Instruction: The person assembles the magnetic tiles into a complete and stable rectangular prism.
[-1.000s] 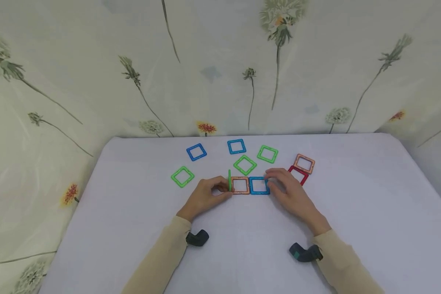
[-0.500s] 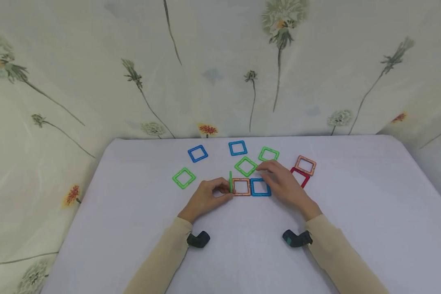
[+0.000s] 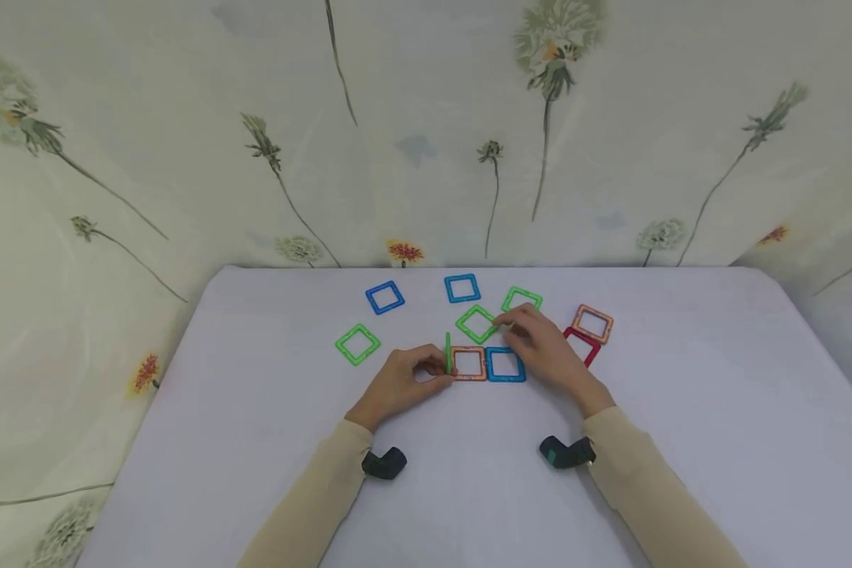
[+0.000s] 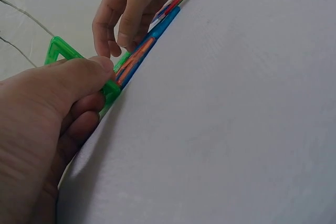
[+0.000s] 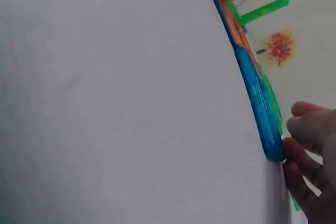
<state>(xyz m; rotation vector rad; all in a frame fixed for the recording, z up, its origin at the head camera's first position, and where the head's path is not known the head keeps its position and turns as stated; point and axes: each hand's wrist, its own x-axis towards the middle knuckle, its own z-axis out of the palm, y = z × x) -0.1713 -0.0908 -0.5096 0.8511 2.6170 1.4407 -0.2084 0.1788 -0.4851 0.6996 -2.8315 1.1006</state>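
My left hand (image 3: 401, 382) is pinching a green square (image 3: 448, 352), holding it upright on the desk (image 3: 468, 505) just beside the orange square (image 3: 469, 378). My right hand (image 3: 550, 356) is hanging loosely curved by the green diamond (image 3: 467, 333); I can't tell if they're touching.

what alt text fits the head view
A left hand holds a green frame upright beside a flat orange frame adjoining a blue frame; the right hand is at another green frame. More colored frames lie on a white table.
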